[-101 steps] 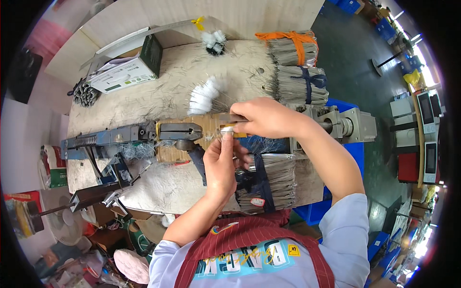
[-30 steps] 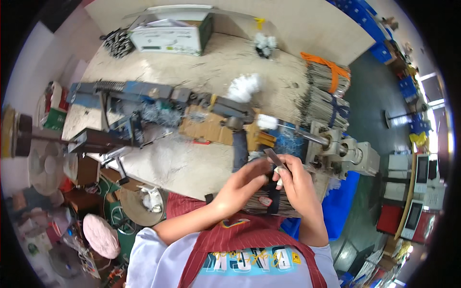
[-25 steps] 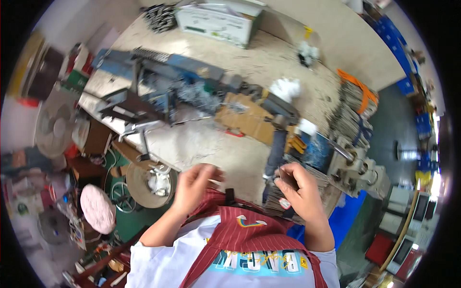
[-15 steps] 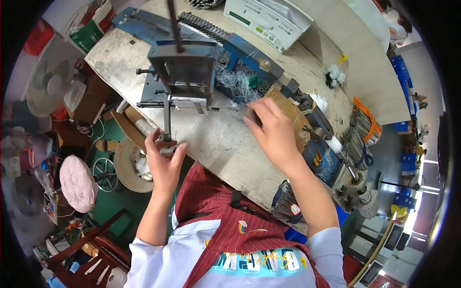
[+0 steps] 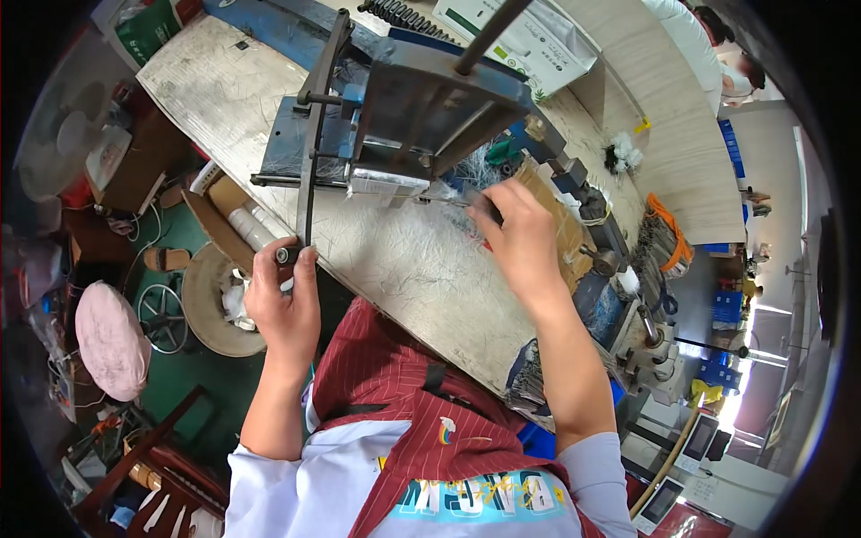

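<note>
My left hand (image 5: 282, 300) is closed around the dark knob (image 5: 286, 255) at the near end of a long steel lever (image 5: 311, 170). That lever runs up the left side of a metal hand press (image 5: 430, 99) with an open rectangular frame and a slanting rod (image 5: 489, 36). Right of the press, my right hand (image 5: 525, 238) has thumb and fingers pinched on a small dark piece, mostly hidden by the fingers. Its fingertips are close to a thin strip sticking out from the press's lower edge. Fine wire-like bristles (image 5: 480, 170) lie in a heap behind them.
The pale worktop (image 5: 404, 269) carries scattered bristle bits. A cardboard piece (image 5: 560, 224) and a vise-like tool (image 5: 596, 215) lie to the right, beside bristle bundles (image 5: 668, 238) with orange cloth. A white box (image 5: 529, 45) stands behind. Below left are a bin (image 5: 211, 305) and a pink stool (image 5: 112, 341).
My left hand has closed on the lever's knob, where its fingers were apart before. The lever and press frame have shifted, the frame now looking larger and farther right. My right hand stays near the press.
</note>
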Available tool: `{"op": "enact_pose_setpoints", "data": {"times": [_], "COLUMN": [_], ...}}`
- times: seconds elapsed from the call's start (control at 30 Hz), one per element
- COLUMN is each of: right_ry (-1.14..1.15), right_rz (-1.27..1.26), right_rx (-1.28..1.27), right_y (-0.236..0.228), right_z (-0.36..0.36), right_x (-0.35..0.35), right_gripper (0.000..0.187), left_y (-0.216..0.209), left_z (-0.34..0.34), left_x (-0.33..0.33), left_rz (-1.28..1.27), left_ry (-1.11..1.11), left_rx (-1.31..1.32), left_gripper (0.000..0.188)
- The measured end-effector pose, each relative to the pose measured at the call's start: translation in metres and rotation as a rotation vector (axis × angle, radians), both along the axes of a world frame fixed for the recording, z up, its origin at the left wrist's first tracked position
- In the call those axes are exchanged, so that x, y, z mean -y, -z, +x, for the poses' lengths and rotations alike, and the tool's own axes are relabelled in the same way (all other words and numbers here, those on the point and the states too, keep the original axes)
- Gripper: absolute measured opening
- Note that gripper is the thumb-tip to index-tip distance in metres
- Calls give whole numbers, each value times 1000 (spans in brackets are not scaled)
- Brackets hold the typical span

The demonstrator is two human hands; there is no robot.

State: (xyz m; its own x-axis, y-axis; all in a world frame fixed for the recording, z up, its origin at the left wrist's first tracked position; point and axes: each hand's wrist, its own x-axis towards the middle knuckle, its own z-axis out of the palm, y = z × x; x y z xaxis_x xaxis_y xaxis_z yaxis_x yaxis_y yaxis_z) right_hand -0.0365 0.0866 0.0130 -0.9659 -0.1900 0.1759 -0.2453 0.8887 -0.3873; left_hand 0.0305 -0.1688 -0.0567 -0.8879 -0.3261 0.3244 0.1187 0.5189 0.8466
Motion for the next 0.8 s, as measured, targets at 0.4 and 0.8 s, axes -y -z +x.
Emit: {"op": "enact_pose_setpoints", "data": {"times": [0.4, 0.8], "right_ry": [31, 12], "right_rz": [-72, -117], "right_rx": [58, -82], "right_y": [-1, 10], "right_z": [-4, -6], "right_x": [19, 27], "right_gripper": [17, 13], "left_y": [5, 1], "left_z": [-1, -3], "left_x": [7, 8], "left_rz": [14, 52], "left_ry": [73, 102], "left_rx": [5, -34], "left_gripper": [18, 19]}}
